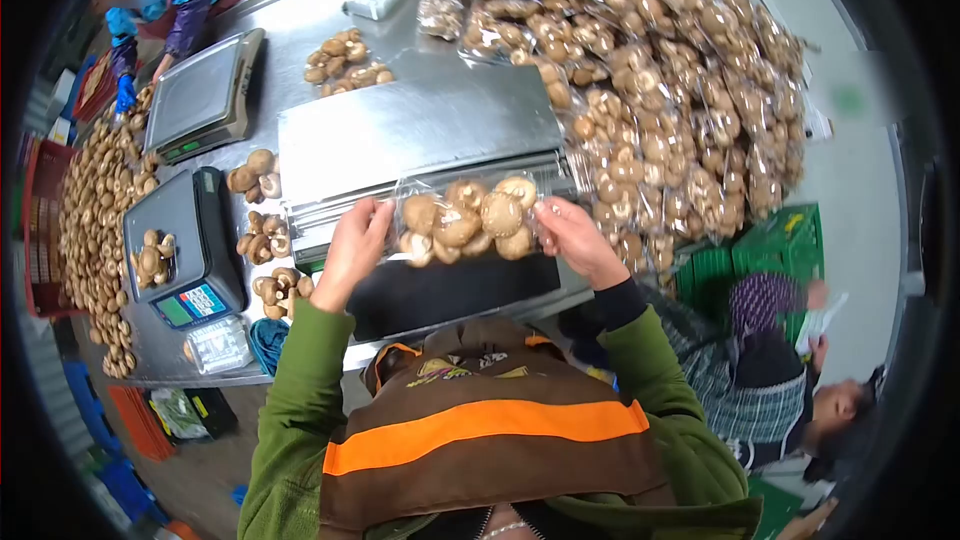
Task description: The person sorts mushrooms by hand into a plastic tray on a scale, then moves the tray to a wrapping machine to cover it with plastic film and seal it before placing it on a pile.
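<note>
A clear bag of brown mushrooms [468,220] is stretched level between my two hands, over the front edge of a metal sealing machine [420,120]. My left hand [358,245] pinches the bag's left end between thumb and fingers. At the right end, my right hand [578,240] grips the plastic in the same way. Several mushrooms show through the film, caps and pale stems mixed. A black surface [455,298] lies just below the bag, close to my apron.
Bagged mushrooms [670,100] are heaped at the right. Left are two scales [200,95] [180,240], small mushroom piles [265,237] and a long loose heap [90,210]. A co-worker [185,0] reaches in at top left; other people are at lower right, near green crates [775,245].
</note>
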`<state>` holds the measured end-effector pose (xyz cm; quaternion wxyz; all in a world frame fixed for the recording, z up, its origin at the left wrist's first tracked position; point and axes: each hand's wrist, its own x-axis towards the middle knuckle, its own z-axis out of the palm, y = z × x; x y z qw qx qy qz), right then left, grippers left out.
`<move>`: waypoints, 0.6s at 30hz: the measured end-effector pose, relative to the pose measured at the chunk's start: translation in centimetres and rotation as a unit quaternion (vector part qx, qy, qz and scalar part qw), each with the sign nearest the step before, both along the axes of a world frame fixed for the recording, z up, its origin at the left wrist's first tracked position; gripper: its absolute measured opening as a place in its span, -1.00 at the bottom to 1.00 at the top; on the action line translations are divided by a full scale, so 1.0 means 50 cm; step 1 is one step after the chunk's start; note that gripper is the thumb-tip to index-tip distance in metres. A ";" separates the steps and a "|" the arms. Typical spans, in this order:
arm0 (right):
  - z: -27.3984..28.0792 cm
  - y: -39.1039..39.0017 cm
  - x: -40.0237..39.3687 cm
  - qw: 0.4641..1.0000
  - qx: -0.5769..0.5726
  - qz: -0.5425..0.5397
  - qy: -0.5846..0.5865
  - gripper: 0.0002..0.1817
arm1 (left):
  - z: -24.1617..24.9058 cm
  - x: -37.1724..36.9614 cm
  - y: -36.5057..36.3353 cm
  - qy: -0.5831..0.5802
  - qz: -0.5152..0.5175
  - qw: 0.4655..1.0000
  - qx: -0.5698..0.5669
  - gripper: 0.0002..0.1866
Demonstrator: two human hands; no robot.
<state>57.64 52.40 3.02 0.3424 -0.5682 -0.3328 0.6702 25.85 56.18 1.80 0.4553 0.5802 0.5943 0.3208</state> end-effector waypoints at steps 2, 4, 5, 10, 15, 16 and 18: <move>-0.006 -0.067 0.001 0.997 -0.067 0.007 0.028 -0.72 | 0.010 -0.023 -0.048 0.081 -0.077 0.991 -0.071 -0.58; -0.017 -0.123 -0.006 0.999 -0.024 -0.015 -0.035 -0.72 | 0.011 -0.017 -0.092 0.074 -0.063 0.988 -0.118 -0.55; -0.022 -0.148 -0.011 0.994 0.024 -0.023 -0.102 -0.73 | 0.004 -0.015 -0.111 0.056 -0.053 0.990 -0.117 -0.56; -0.039 -0.248 -0.053 0.964 0.075 -0.211 -0.146 -0.77 | -0.051 0.004 -0.164 -0.017 0.000 0.999 -0.033 -0.57; -0.204 -0.365 -0.040 0.845 0.163 -0.250 -0.443 -0.77 | -0.108 0.026 -0.172 0.182 -0.101 0.976 0.064 -0.64; -0.241 -0.385 -0.034 0.779 0.205 -0.222 -0.550 -0.78 | -0.151 0.039 -0.171 0.247 -0.116 0.947 0.172 -0.66; -0.303 -0.357 -0.056 0.769 0.174 -0.275 -0.551 -0.80 | -0.174 0.082 -0.150 0.301 -0.124 0.889 0.323 -0.68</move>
